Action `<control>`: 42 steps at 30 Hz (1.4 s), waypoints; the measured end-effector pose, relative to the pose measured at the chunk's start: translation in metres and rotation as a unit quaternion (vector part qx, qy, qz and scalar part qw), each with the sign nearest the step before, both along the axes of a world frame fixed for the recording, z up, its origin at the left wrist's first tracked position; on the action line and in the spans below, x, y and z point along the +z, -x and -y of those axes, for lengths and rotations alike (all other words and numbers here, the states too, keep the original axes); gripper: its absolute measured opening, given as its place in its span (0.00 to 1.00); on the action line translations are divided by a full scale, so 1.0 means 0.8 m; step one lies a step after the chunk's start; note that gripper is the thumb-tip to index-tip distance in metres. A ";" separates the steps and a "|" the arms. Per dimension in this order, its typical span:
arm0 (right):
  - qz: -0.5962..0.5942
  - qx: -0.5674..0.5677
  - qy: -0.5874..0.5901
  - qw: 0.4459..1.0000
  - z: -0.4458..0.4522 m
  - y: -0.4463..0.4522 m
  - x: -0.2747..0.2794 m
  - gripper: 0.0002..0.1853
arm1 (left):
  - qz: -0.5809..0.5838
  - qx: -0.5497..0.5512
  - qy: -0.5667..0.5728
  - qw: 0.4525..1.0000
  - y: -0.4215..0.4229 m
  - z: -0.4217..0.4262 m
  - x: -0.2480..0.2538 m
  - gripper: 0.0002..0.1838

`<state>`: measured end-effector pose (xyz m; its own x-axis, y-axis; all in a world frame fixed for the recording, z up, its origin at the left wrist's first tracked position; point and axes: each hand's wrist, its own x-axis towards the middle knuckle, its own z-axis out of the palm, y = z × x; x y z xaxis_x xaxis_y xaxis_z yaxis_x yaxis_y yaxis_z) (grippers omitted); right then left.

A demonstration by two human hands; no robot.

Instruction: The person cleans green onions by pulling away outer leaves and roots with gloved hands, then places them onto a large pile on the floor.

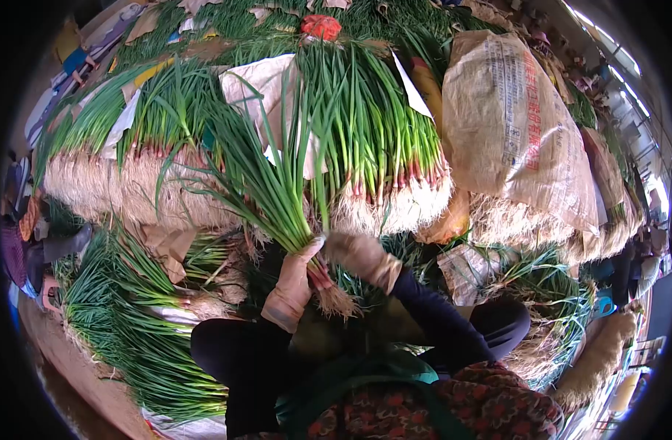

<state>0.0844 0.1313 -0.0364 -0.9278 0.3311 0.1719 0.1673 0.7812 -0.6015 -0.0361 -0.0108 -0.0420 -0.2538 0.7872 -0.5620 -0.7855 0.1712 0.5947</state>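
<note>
My left hand [291, 287], in a pale glove, is closed around a bunch of green onions [281, 205] in front of my lap. The long green leaves fan up and to the left, while the reddish stems and pale roots hang below my fist. Just right of the stems is my right hand [359, 258], also gloved and blurred by motion, so its fingers cannot be made out. Behind both hands stands a thick row of onions [384, 147] with the roots facing me.
A printed woven sack [508, 125] covers onions at the right. Loose onions [145, 330] lie at the lower left and more [545, 315] at the lower right. A red bag [321, 28] sits at the back. People are partly visible at the far left.
</note>
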 end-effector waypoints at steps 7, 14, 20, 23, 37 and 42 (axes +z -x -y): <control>-0.047 -0.236 0.147 0.959 -0.080 0.050 0.014 0.14 | -0.001 0.158 -0.060 0.986 -0.016 -0.003 0.014 0.09; 0.065 -0.219 0.036 0.973 -0.159 0.082 -0.039 0.14 | -0.092 0.176 -0.006 0.980 -0.005 0.004 0.034 0.14; 0.049 -0.085 0.049 0.994 -0.042 -0.013 -0.016 0.15 | -0.032 0.073 -0.029 0.996 -0.008 -0.008 0.008 0.13; 0.082 -0.021 0.060 0.995 0.028 -0.024 0.042 0.14 | -0.056 0.077 -0.030 0.995 -0.025 -0.008 0.037 0.11; -0.037 -0.087 0.287 0.953 0.016 0.034 -0.036 0.10 | -0.121 0.061 0.031 0.990 -0.030 0.000 0.031 0.14; 0.085 -0.177 -0.116 0.974 -0.019 0.031 -0.087 0.07 | -0.097 0.038 0.006 0.995 -0.027 0.002 0.032 0.09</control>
<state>0.0595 0.1469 -0.1059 -0.7842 0.6058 0.1342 0.5321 0.7679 -0.3566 -0.0146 -0.0126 -0.0160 -0.4161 0.7558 -0.5056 -0.6673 0.1240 0.7344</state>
